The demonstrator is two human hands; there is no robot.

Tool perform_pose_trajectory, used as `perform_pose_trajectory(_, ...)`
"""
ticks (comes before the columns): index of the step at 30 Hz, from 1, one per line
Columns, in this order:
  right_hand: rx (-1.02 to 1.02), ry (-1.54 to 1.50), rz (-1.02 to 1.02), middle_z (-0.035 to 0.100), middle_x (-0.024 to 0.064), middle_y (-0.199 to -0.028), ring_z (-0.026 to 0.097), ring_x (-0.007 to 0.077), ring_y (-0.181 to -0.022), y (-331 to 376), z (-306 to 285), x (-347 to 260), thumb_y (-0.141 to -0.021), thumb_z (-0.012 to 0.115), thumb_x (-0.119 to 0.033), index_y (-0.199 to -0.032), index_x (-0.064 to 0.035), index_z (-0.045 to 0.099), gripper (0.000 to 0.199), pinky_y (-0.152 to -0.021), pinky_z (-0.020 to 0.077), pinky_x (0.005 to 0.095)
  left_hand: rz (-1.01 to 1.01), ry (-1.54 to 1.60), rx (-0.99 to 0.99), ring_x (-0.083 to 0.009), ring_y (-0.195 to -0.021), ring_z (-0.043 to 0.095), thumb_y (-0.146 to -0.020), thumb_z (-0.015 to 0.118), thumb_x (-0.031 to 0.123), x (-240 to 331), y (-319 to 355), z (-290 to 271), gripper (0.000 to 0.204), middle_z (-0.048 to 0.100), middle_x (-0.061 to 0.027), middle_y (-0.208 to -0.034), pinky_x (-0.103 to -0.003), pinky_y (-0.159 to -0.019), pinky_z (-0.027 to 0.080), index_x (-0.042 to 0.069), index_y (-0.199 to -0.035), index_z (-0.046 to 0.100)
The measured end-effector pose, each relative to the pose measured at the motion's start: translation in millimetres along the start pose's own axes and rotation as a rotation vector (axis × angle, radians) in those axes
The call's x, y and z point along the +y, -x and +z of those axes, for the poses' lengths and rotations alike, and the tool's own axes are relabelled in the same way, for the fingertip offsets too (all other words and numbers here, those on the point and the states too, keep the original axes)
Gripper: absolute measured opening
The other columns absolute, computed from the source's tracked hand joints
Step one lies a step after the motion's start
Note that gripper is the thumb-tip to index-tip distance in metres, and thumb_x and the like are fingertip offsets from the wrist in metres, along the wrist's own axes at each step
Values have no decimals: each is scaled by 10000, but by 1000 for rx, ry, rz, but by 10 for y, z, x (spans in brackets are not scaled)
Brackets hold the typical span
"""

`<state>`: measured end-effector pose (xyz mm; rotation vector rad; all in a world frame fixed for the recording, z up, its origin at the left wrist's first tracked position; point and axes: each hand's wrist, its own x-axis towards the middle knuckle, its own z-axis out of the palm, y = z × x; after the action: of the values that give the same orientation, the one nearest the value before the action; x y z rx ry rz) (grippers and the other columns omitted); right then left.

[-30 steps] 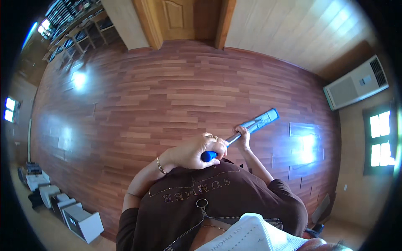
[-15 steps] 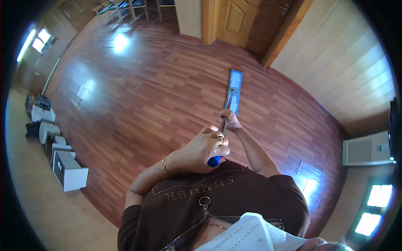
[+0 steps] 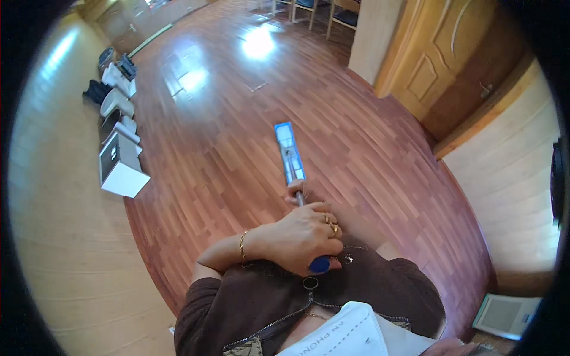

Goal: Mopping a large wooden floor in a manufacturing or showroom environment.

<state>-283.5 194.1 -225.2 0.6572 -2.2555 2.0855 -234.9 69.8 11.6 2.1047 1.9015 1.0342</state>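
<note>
My left hand [image 3: 303, 237] is wrapped round the top of a flat mop's handle, close to my chest, with the blue end cap [image 3: 319, 264] poking out below the fist. Further down the handle, my right hand [image 3: 296, 191] grips the metal pole, slightly blurred. Beyond it the long, narrow mop head [image 3: 285, 141], blue at its edges with a pale top, lies on the wood-look floor [image 3: 219, 154]. Part of the pole between the hands is covered by my left fingers.
Along the left wall stand a white box-shaped unit [image 3: 126, 172] and several white and dark items. Several chairs [image 3: 344, 16] are at the far end. A wooden door [image 3: 442, 65] is at the far right, and a white cabinet [image 3: 506, 315] stands at the lower right.
The view has turned left, so the door and chairs appear further right. The mop head has swung to the left in front of me. Both hands keep hold of the handle.
</note>
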Motion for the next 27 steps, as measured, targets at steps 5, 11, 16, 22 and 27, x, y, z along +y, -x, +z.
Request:
perform_pose_trajectory(5, -398, -209, 207, 337, -13, -581, 361, 111, -576, -84, 667, 239, -589, 691, -99, -584, -67, 439, 254, -481, 302, 322, 53, -19, 133, -252, -659, 540, -748, 729, 326, 336, 276, -67, 325, 517, -46, -650, -371, -685, 427, 105, -626, 524)
perform_pose_trajectory(11, -889, -268, 495, 402, -39, -606, 393, 70, -604, -209, 1264, 93, -660, 627, -59, -635, -43, 563, 71, -505, 348, 310, 11, -105, 119, -249, -689, 547, -732, 721, 381, 691, 592, -115, 366, 504, -35, -652, -371, -709, 432, 108, -635, 497)
perform_pose_trajectory(16, -977, 96, 44, 555, 49, -619, 487, 71, -642, -389, 1306, -196, -707, 630, -60, -736, -17, 644, 54, -554, 419, 306, -71, -220, 240, -251, -677, 572, -761, 707, 403, 908, 709, -166, 370, 568, -61, -679, -357, -684, 435, 96, -644, 535)
perform_pose_trajectory(22, -818, 167, 57, 595, 76, -649, 513, 86, -644, -400, 1064, -341, -712, 630, -76, -742, -19, 648, 68, -560, 427, 308, -32, -212, 256, -253, -729, 561, -744, 732, 396, 932, 684, -177, 358, 538, -52, -683, -368, -706, 432, 99, -669, 546)
perform_pose_trajectory(27, -671, 222, 72, 628, 98, -675, 534, 99, -646, -323, 862, -371, -715, 629, -90, -748, -21, 651, 80, -564, 433, 309, 1, -119, 191, -263, -738, 552, -739, 748, 338, 844, 548, -225, 324, 526, -57, -702, -367, -727, 425, 91, -681, 546)
